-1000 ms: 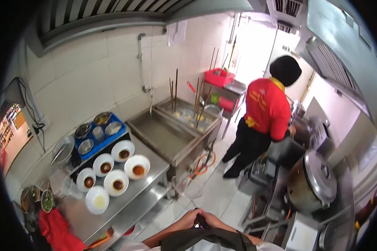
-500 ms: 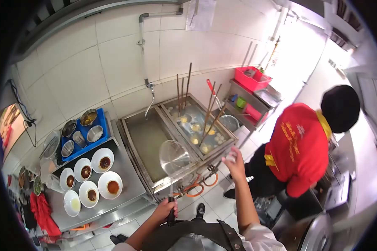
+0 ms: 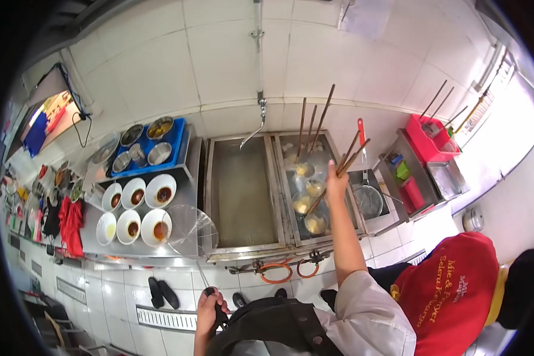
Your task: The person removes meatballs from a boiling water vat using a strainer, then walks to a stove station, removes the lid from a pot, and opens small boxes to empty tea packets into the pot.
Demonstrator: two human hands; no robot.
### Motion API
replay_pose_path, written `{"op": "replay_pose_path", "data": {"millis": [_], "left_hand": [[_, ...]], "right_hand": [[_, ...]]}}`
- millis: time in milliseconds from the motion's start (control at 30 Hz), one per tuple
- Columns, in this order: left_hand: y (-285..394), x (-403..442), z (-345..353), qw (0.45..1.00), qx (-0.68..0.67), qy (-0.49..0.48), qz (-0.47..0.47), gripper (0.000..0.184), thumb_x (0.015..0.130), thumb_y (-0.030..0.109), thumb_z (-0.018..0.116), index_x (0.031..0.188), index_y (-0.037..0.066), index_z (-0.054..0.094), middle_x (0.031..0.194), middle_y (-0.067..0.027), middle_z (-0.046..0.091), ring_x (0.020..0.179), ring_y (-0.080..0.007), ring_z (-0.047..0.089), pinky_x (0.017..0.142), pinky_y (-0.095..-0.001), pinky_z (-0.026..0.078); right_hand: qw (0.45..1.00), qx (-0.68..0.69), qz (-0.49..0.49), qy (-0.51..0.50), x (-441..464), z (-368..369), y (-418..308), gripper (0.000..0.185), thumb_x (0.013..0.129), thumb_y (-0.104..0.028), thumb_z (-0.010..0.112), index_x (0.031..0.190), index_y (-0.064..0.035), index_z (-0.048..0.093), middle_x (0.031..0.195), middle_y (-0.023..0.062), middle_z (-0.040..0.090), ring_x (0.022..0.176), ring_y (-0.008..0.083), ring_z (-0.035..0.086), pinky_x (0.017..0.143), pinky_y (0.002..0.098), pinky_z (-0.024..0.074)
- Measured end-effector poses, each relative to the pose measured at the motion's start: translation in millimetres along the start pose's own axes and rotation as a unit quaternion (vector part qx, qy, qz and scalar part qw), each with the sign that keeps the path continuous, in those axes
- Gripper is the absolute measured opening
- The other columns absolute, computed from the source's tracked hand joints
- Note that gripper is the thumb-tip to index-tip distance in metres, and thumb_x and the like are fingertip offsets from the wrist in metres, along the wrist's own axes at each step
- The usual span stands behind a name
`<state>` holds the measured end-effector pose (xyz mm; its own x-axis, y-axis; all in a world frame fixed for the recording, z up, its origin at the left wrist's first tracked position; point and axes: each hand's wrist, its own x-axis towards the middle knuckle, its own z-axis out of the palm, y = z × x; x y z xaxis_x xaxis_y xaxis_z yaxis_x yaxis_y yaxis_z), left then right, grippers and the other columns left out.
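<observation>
The right hand (image 3: pixel 336 183) reaches over the right basin (image 3: pixel 314 240) of the cooker, its fingers looking wrapped around long wooden chopsticks (image 3: pixel 356 155), though part of the grip is hidden; one stick slants down among pale-yellow noodle clumps (image 3: pixel 315 225) in the water. The left hand (image 3: pixel 207 307), down near the body, is closed around the black handle of a wire skimmer (image 3: pixel 194 231), whose round mesh hangs between the counter (image 3: pixel 90 243) and the left basin (image 3: pixel 210 199), overlapping both in this view, so I cannot tell whether it touches either. The step in hand seems to be taking up the chopsticks with the skimmer ready in the other fist. Judging from this, the next move calls for a firm hold on the sticks, gentle work among the noodles, and the mesh brought across level, clear of the six white bowls (image 3: pixel 151 219) of sauce on the counter (a second set of sticks (image 3: pixel 321 116) leans at the basin's back, well apart from the hand).
</observation>
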<state>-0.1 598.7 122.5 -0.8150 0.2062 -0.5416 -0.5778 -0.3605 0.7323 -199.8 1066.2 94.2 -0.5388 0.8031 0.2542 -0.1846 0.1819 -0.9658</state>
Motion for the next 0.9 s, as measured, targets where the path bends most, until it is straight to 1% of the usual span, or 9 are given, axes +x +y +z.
{"op": "replay_pose_path", "data": {"millis": [133, 167, 267, 400, 500, 600, 700, 800, 900], "left_hand": [[-10, 1, -12, 0.999, -0.012, 0.035, 0.018, 0.005, 0.086, 0.015, 0.049, 0.087, 0.011, 0.046, 0.065, -0.0002, 0.042, 0.051, -0.0124, 0.045, 0.046, -0.0286, 0.042], [-8, 0, -11, 0.999, -0.008, 0.035, 0.019, 0.006, 0.087, 0.015, 0.049, 0.087, 0.011, 0.046, 0.065, -0.0001, 0.042, 0.050, -0.0121, 0.044, 0.045, -0.0284, 0.041], [1, 1, 0, 1.000, 0.005, 0.012, 0.025, 0.006, 0.087, 0.016, 0.049, 0.086, 0.010, 0.046, 0.064, 0.0000, 0.042, 0.049, -0.0115, 0.044, 0.045, -0.0279, 0.041], [13, -7, 11, 0.999, 0.027, -0.004, 0.033, 0.007, 0.088, 0.016, 0.049, 0.086, 0.010, 0.046, 0.064, 0.0001, 0.042, 0.048, -0.0111, 0.044, 0.044, -0.0269, 0.041], [20, -8, 6, 0.998, 0.041, -0.014, 0.035, 0.005, 0.089, 0.014, 0.047, 0.089, 0.010, 0.045, 0.064, -0.0006, 0.042, 0.047, -0.0121, 0.045, 0.044, -0.0272, 0.042], [24, -7, -1, 0.998, 0.045, -0.018, 0.036, 0.004, 0.090, 0.012, 0.046, 0.092, 0.009, 0.045, 0.064, -0.0014, 0.042, 0.046, -0.0130, 0.045, 0.043, -0.0281, 0.044], [27, -7, -10, 0.998, 0.048, -0.020, 0.044, 0.005, 0.090, 0.012, 0.046, 0.093, 0.008, 0.045, 0.063, -0.0016, 0.042, 0.046, -0.0133, 0.046, 0.043, -0.0281, 0.044], [29, -8, -15, 0.998, 0.046, -0.021, 0.041, 0.005, 0.090, 0.011, 0.045, 0.094, 0.008, 0.045, 0.064, -0.0022, 0.043, 0.046, -0.0136, 0.047, 0.042, -0.0283, 0.045], [31, -9, -21, 0.998, 0.040, -0.014, 0.035, 0.006, 0.090, 0.009, 0.045, 0.096, 0.007, 0.045, 0.065, -0.0034, 0.044, 0.046, -0.0140, 0.048, 0.042, -0.0287, 0.047]], "right_hand": [[0.996, 0.090, -0.003, -0.022, -13, -16, -60, 0.035, 0.090, -0.028, 0.062, 0.065, -0.0110, 0.044, 0.052, -0.0033, 0.041, 0.042, 0.0078, 0.036, 0.041, 0.0262, 0.0278], [0.992, 0.123, 0.007, -0.028, -19, -18, -77, 0.034, 0.092, -0.024, 0.059, 0.065, -0.0116, 0.042, 0.052, -0.0051, 0.036, 0.042, 0.0061, 0.032, 0.042, 0.0250, 0.0250], [0.987, 0.154, -0.021, -0.039, -12, -32, -82, 0.037, 0.090, -0.027, 0.062, 0.062, -0.0095, 0.045, 0.053, -0.0040, 0.039, 0.045, 0.0063, 0.035, 0.043, 0.0253, 0.0283], [0.984, 0.173, -0.032, -0.032, -17, -44, -71, 0.035, 0.091, -0.026, 0.061, 0.063, -0.0086, 0.047, 0.053, -0.0032, 0.040, 0.045, 0.0069, 0.036, 0.043, 0.0251, 0.0293], [0.988, 0.146, -0.040, -0.037, -25, -50, -63, 0.035, 0.092, -0.026, 0.059, 0.064, -0.0080, 0.048, 0.053, -0.0026, 0.042, 0.045, 0.0071, 0.037, 0.044, 0.0246, 0.0301], [0.988, 0.150, -0.040, 0.029, -32, -47, -65, 0.035, 0.092, -0.028, 0.058, 0.065, -0.0074, 0.050, 0.053, -0.0022, 0.043, 0.045, 0.0074, 0.039, 0.044, 0.0249, 0.0308], [0.987, 0.108, -0.043, 0.109, -29, -40, -60, 0.036, 0.092, -0.028, 0.058, 0.068, -0.0019, 0.054, 0.054, -0.0012, 0.046, 0.048, 0.0080, 0.042, 0.045, 0.0269, 0.0334], [0.971, -0.026, -0.122, 0.206, -16, -29, -44, 0.036, 0.092, -0.026, 0.058, 0.072, 0.0037, 0.057, 0.056, 0.0004, 0.050, 0.053, 0.0088, 0.045, 0.049, 0.0289, 0.0362], [0.973, -0.017, -0.060, 0.222, -1, -15, -21, 0.035, 0.091, -0.024, 0.059, 0.075, 0.0066, 0.058, 0.058, 0.0014, 0.052, 0.057, 0.0093, 0.045, 0.053, 0.0302, 0.0372]]}}
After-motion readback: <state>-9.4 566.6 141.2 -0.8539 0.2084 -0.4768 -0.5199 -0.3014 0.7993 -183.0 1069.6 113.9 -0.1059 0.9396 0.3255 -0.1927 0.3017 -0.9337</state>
